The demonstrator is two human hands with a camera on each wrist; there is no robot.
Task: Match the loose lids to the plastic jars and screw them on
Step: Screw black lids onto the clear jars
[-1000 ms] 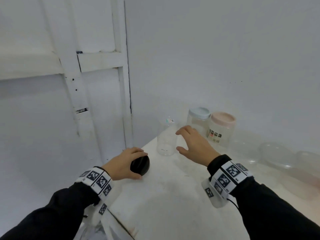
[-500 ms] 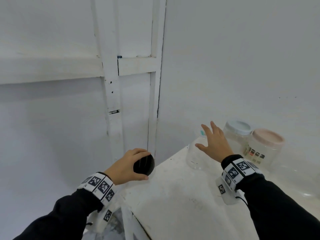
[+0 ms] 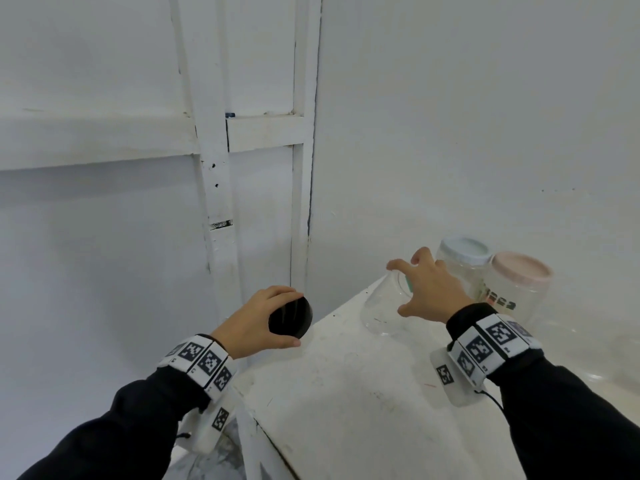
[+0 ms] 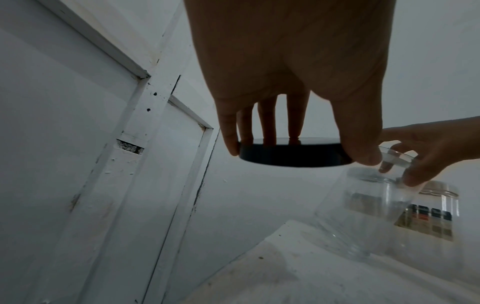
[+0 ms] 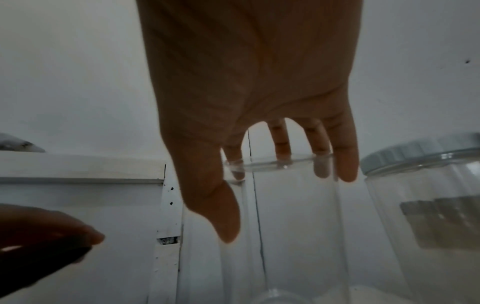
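The left hand (image 3: 254, 323) grips a black lid (image 3: 290, 317) by its edge, just off the desk (image 3: 346, 393) corner. The right hand (image 3: 431, 291) curls its fingers (image 5: 345, 164) over the rim of a clear open jar (image 3: 384, 306), which stands tilted on the desk. Behind it stand a blue-lidded jar (image 3: 464, 258) and a pink-lidded jar (image 3: 516, 289).

White table (image 3: 346, 393) against white wall (image 3: 467, 116); white panelled door (image 3: 104, 237) beside it.
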